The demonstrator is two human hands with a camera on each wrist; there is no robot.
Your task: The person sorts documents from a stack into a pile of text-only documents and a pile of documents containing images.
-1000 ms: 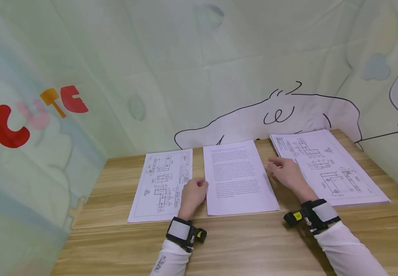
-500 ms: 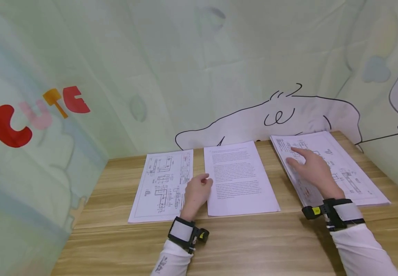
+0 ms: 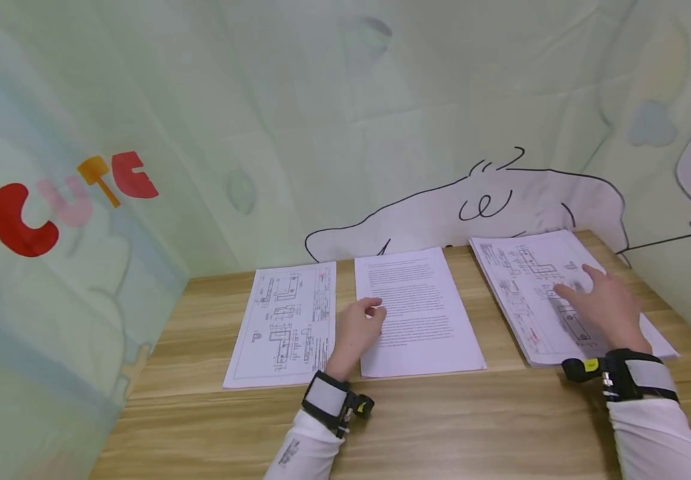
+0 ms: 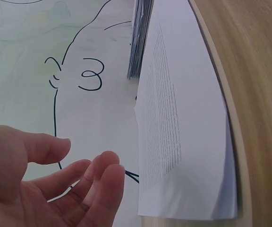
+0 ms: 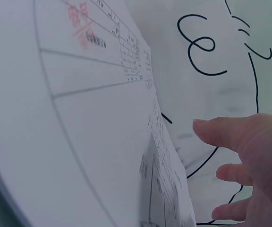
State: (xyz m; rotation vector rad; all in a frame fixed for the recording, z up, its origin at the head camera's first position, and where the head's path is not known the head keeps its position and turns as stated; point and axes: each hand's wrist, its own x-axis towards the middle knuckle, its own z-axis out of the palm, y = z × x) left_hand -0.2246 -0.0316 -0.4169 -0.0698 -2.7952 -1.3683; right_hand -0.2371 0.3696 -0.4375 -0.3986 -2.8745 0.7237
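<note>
While three paper sets [image 3: 414, 310] (two drawings, one text) are spread on the desk [image 3: 441, 427], both are touched by relaxed, open-fingered hands: left hand [image 3: 360, 330], right hand [image 3: 612, 307].

Bare table [image 3: 441, 427] in front; three paper piles [image 3: 414, 310] behind, backdrop [image 3: 381, 133] close beyond.

Both arms in long white sleeves; small dark print on the left sleeve [image 3: 290, 453]. Each wrist carries a black strap with a grey-white panel and a small black camera unit marked yellow: left wrist band [image 3: 328, 400], right wrist band [image 3: 633, 376].
</note>
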